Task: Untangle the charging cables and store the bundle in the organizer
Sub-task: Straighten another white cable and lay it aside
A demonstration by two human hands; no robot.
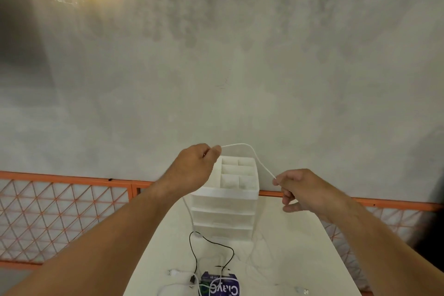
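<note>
We find the left hand [194,168] raised over the near left corner of the tall white plastic organizer [225,202]. Its fingers [215,150] are curled and pinch a thin white charging cable [242,144]. The right hand [310,192] is held to the right of the organizer, about level with its top rim. Its fingers [286,193] are likewise curled, gripping the same cable at the thumb and forefinger. Between the two hands the cable rises in a loose arc above the organizer's open top, apart from it. Below the left hand a further run of white cable hangs beside the organizer's left wall down to the white desk [300,247].

The organizer stands upright at the far end of the desk, with divided compartments on top and three translucent drawers beneath.

A thin black charging cable [211,244] lies looped on the desk in front of the bottom drawer. It runs toward the near edge, where it meets loops of white cable over a purple printed box [225,289]. A white USB plug [174,272] lies on the desk just left of that box. A small connector [303,291] lies near the right front, too blurred for us to identify.

Behind the desk we note an orange metal lattice fence [60,211] and a grey concrete wall [240,67].
</note>
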